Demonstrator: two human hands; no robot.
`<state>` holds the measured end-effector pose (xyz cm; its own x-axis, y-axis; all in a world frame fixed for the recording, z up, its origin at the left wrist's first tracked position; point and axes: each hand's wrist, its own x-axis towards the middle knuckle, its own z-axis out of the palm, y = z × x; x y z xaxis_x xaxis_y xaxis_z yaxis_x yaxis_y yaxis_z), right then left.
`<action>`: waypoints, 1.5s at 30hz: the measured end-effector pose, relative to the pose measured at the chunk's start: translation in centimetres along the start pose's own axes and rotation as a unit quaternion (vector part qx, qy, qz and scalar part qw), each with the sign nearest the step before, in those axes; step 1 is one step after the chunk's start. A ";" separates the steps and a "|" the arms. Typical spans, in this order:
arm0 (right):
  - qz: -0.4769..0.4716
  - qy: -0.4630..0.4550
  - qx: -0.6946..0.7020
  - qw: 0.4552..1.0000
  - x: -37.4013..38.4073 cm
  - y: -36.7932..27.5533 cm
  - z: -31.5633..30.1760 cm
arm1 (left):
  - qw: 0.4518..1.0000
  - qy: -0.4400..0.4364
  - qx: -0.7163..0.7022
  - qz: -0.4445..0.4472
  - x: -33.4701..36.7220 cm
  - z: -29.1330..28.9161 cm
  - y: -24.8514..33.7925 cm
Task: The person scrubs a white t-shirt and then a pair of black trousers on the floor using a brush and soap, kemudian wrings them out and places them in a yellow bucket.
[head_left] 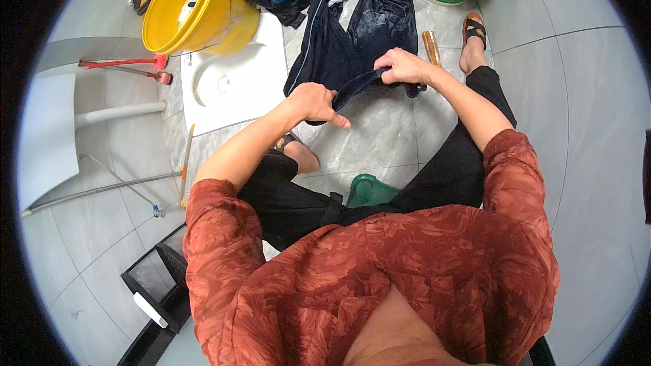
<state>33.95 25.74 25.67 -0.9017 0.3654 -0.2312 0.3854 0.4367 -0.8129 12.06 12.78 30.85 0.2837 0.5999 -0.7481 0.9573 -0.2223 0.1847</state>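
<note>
We hold the dark garment [359, 41] in both hands: left hand [313, 103] and right hand [405, 66] each grip its hem; its length runs toward the frame's top.

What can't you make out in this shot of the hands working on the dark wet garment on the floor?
- Head view: the left hand and right hand grip a fold of the dark garment; the fingers curled under it are hidden.
- The garment's top end is cut off by the upper edge.
- The yellow bucket is tilted; its contents are too small to identify.
- The green stool is mostly hidden by the legs.
- The brush is partly hidden by the right wrist.
</note>
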 end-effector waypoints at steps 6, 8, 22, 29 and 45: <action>0.090 0.128 0.070 0.985 2.7 0.6 -1.8 | 0.975 0.124 -0.184 -0.005 4.6 0.5 -4.2; 0.091 0.196 0.108 0.970 3.2 -0.1 -1.6 | 0.873 0.138 -0.463 -0.070 5.2 -0.5 -4.9; 0.066 0.096 0.629 0.769 2.5 -3.2 4.3 | 0.727 0.136 -0.671 0.041 4.2 -2.7 -0.2; 0.114 0.055 0.602 0.788 3.2 -4.2 3.2 | 0.787 0.249 -0.556 -0.098 4.0 0.8 -2.1; 0.299 0.200 -0.009 0.933 15.8 11.0 16.2 | 0.922 0.297 -0.248 0.011 -11.4 -1.9 2.7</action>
<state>20.80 22.99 4.37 -0.3814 0.8237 -0.4196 0.8027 0.0699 -0.5923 11.52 6.82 41.11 0.1434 0.9471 -0.2871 0.8162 0.0509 0.5755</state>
